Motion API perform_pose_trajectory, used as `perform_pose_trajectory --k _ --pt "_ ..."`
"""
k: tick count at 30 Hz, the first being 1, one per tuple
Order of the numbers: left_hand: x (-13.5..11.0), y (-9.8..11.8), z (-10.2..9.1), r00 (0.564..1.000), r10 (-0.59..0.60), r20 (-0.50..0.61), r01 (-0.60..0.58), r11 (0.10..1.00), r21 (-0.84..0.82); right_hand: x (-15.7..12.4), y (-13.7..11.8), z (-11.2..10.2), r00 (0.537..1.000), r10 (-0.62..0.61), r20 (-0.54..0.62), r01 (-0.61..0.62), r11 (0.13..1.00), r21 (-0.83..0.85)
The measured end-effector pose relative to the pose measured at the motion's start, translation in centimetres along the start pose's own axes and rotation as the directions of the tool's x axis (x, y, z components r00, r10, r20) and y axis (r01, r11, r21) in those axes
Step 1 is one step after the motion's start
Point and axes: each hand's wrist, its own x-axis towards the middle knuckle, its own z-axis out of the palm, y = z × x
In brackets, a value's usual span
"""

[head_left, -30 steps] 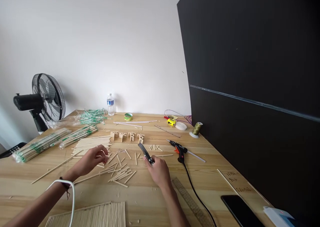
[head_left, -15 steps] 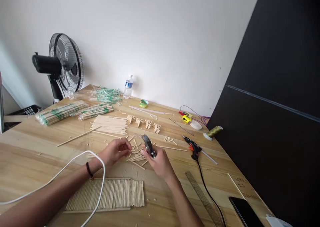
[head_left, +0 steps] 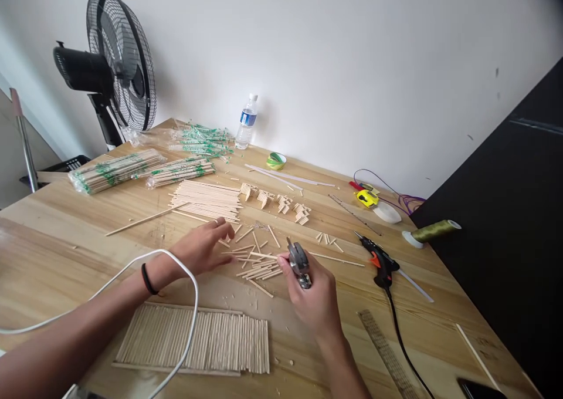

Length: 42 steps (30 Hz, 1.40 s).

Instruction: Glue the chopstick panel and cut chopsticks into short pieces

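Observation:
My right hand (head_left: 310,287) is closed around grey metal pliers (head_left: 298,259), which point away from me. A short wooden stick (head_left: 265,256) reaches leftward from my right thumb; I cannot tell whether it is pinched there. My left hand (head_left: 202,247) is open, palm down, its fingers apart at the left edge of the loose cut sticks (head_left: 261,270). Closer to me lies a flat panel of sticks (head_left: 197,337) set side by side, with a white cable (head_left: 193,311) crossing above it.
Long sticks (head_left: 206,199) lie beyond my left hand, with several small stepped stick pieces (head_left: 284,204) alongside. Bagged sticks (head_left: 116,170), a water bottle (head_left: 246,123) and a fan (head_left: 123,64) stand farther back. On the right are a glue gun (head_left: 380,261), ruler (head_left: 387,352) and thread spool (head_left: 433,233).
My left hand has opened and spread its fingers, moving away from the right hand. The right hand still holds the pliers, now with a stick at its thumb. The view has shifted.

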Motion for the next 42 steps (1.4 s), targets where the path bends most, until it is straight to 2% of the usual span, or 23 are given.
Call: perform_pose_trajectory --k 3,6,9,11,14,17,20,26,28,35,42 --pt "-0.1 -0.4 -0.4 0.993 -0.055 0.103 0.037 0.986 0.165 -0.1 0.1 -0.5 0.999 0.029 -0.023 -0.03 1.0 -0.001" --pt "-0.1 -0.4 -0.3 0.975 -0.087 0.204 0.036 0.97 0.239 -0.2 -0.3 -0.7 0.998 0.061 -0.003 -0.061 0.998 0.011" --pt "0.0 0.0 -0.3 0.975 -0.096 0.201 0.041 0.965 0.259 -0.3 -0.7 -0.6 0.995 0.096 0.024 -0.097 0.995 0.03" --pt "0.1 0.3 -0.4 0.986 -0.08 0.145 0.046 0.974 0.224 -0.3 -0.8 -0.6 0.992 0.118 0.043 -0.12 0.991 0.056" --pt "-0.1 1.0 -0.2 0.995 -0.049 0.081 0.044 0.997 0.062 -0.2 -0.8 -0.5 0.988 0.144 0.063 -0.15 0.984 0.098" --pt "-0.4 1.5 0.4 0.996 -0.021 0.084 0.03 0.994 -0.109 -0.1 -0.8 -0.4 0.984 0.163 0.071 -0.171 0.978 0.123" --pt "-0.6 1.6 1.0 0.997 0.004 0.078 0.012 0.98 -0.199 -0.2 -0.7 -0.4 0.978 0.193 0.083 -0.203 0.968 0.147" --pt "-0.5 1.5 1.2 1.0 -0.007 0.029 0.013 0.977 -0.212 0.0 -0.7 -0.8 0.953 0.269 0.142 -0.294 0.935 0.2" --pt "-0.4 1.6 1.0 0.999 -0.007 0.043 0.016 0.977 -0.214 0.1 -0.7 -0.9 0.95 0.278 0.142 -0.304 0.93 0.209" --pt "-0.3 2.1 1.1 0.993 -0.025 0.119 0.058 0.958 -0.281 -0.2 -1.0 -0.4 0.967 0.244 0.076 -0.254 0.949 0.189" --pt "-0.3 2.4 1.3 0.992 -0.045 0.121 0.086 0.931 -0.354 -0.3 -1.5 0.0 0.98 0.185 0.068 -0.194 0.97 0.149"
